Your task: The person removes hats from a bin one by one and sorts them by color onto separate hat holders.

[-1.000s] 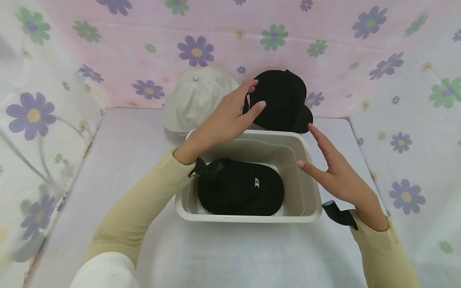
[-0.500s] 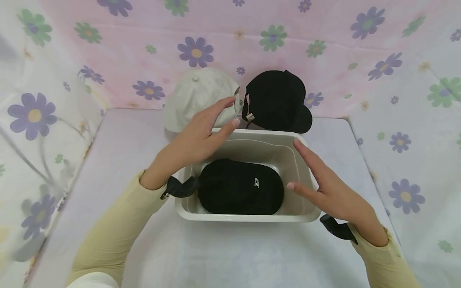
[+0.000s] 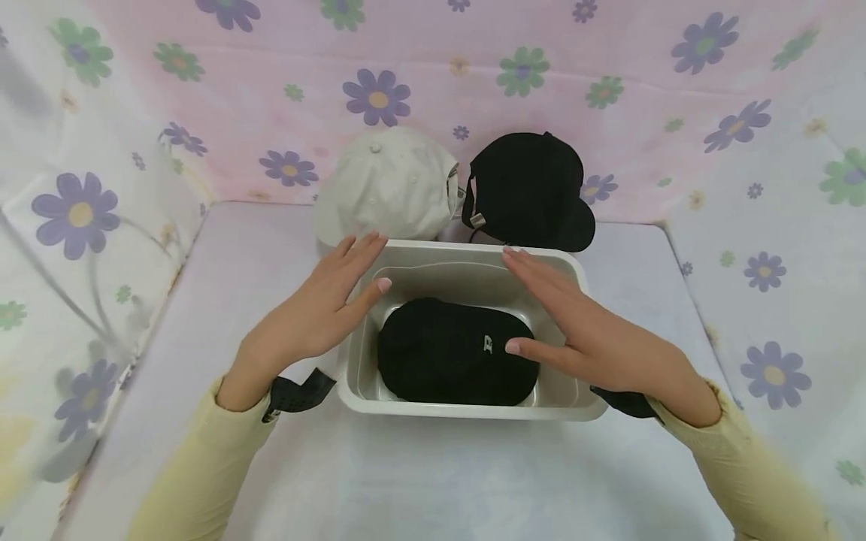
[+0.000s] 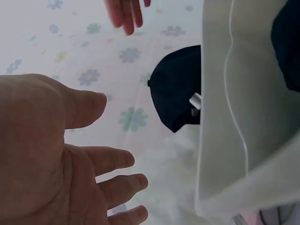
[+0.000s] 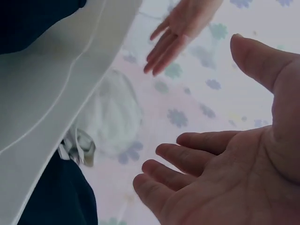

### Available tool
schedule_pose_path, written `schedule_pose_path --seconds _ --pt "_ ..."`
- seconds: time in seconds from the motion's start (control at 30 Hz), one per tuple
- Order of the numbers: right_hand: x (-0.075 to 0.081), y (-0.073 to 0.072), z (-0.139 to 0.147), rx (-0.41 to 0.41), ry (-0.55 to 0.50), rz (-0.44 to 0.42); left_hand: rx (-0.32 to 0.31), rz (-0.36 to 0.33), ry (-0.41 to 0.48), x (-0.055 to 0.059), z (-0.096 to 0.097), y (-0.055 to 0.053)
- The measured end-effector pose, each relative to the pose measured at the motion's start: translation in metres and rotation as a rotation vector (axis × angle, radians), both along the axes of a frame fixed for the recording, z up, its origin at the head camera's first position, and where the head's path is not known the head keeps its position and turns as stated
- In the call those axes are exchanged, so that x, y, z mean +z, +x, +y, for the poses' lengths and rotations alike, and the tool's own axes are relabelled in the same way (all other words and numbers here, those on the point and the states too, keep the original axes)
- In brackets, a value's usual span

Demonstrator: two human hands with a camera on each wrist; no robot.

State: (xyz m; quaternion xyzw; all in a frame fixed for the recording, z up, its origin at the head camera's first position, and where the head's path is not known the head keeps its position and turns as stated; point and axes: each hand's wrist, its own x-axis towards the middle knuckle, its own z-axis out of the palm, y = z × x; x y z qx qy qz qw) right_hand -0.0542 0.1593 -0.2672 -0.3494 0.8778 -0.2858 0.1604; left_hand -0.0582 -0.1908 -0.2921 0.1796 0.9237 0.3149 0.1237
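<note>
A black cap [image 3: 453,353] with a small light emblem lies inside a pale beige plastic bin [image 3: 473,412]. My left hand [image 3: 307,319] hovers above the bin's left side, fingers extended and palm turned inward. Over the right side is my right hand [image 3: 585,330], its fingers also extended and its thumb overlapping the cap in the head view. Neither hand holds anything. Both wrist views show a bare palm: the left palm [image 4: 33,154] and the right palm [image 5: 234,183], each with fingers apart from the bin.
Behind the bin stand a white cap [image 3: 389,184] on the left and another black cap [image 3: 531,191] on the right, their back straps facing each other. A pale cloth covers the table [image 3: 419,481]. Flower-printed fabric [image 3: 433,68] walls the back and sides.
My left hand has drawn back from near the rear caps toward the bin's left side. The right hand has shifted left over the bin. The caps and bin have stayed in place.
</note>
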Motion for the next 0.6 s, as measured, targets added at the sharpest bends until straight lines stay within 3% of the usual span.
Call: schedule_pose_path --seconds 0.2,0.37,0.6 --pt "-0.009 -0.022 -0.022 0.116 0.082 0.006 0.013 -0.009 -0.025 -0.012 -0.013 0.016" --pt "-0.021 -0.04 -0.04 0.185 0.115 -0.046 0.033 0.002 -0.022 -0.022 -0.017 0.028" --pt "-0.035 -0.055 -0.064 0.247 0.137 -0.103 0.025 0.041 -0.087 -0.042 -0.011 0.036"
